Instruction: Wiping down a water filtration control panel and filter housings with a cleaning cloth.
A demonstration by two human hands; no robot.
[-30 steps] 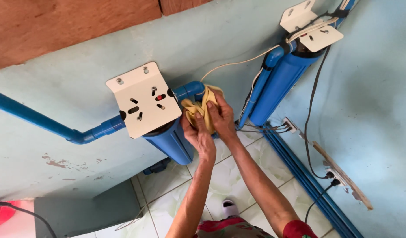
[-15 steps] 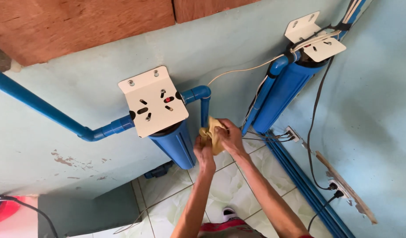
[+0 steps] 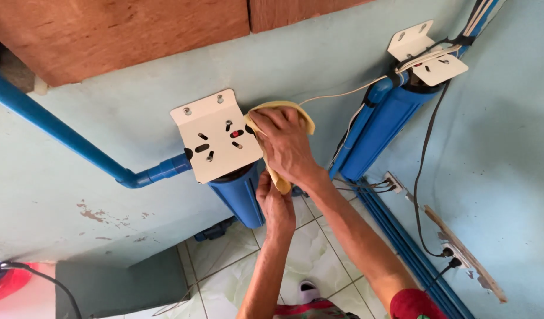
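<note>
A pale blue wall (image 3: 354,65) carries a blue filter housing (image 3: 239,192) under a white bracket (image 3: 216,139). The right hand (image 3: 287,145) presses a soft, light yellow cloth (image 3: 284,109), fingers closed over it, at the bracket's right edge. Below, the left hand (image 3: 275,204) pinches the cloth's hanging end beside the housing.

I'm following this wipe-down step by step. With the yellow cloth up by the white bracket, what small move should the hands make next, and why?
Probably draw the right hand and the yellow cloth across the white bracket. The cloth sits only at the bracket's right edge, so the face with its screws and slots lies uncovered. The left hand rests beside the blue filter housing below and could steady it.
</note>
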